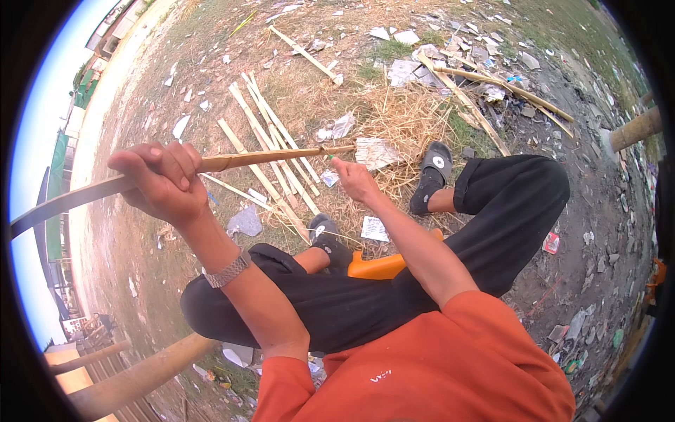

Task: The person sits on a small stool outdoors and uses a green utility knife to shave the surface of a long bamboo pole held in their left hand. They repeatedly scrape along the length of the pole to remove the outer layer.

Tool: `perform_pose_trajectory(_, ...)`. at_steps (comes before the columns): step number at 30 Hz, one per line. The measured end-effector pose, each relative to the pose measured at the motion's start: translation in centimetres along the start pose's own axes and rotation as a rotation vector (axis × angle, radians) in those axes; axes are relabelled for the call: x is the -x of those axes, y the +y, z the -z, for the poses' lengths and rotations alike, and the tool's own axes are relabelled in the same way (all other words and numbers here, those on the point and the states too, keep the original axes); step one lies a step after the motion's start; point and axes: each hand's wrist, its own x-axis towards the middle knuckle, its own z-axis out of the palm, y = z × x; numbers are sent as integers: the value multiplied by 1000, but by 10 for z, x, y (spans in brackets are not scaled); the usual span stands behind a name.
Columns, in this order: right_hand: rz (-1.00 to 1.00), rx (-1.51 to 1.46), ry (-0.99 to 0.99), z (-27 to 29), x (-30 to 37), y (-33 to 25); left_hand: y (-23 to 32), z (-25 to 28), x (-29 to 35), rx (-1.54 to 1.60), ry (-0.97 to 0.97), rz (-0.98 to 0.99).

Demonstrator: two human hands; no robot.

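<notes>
My left hand (165,179), with a metal watch on its wrist, is closed around a long split bamboo strip (246,159). The strip slants across in front of me, from the far left edge to near the middle. My right hand (354,178) is closed in a fist close to the strip's other end. A small bit of green shows at its fingers beside the strip; what they grip is mostly hidden. Several pale bamboo strips (271,133) lie on the ground beyond my knees, below the held strip.
Straw-like shavings (408,116) lie ahead of my sandalled feet. An orange plastic piece (377,266) sits between my legs. More bamboo lengths (506,88) rest over a litter heap at the far right. Thick bamboo poles stand at right (636,129) and lower left (144,373).
</notes>
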Motion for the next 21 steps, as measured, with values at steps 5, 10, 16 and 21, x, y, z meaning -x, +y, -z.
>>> perform_pose_trajectory(5,-132,-103,4,22,6,-28,-2,-2,-3,-41,69,-6)
perform_pose_trajectory(10,-26,180,49,0,3,-30,0,-15,-3,-23,-43,-1)
perform_pose_trajectory(16,-476,528,-27,12,14,70,1,-24,-3,-37,-34,-27)
perform_pose_trajectory(21,-451,411,108,24,24,83,-5,-5,-10,-20,-50,-33)
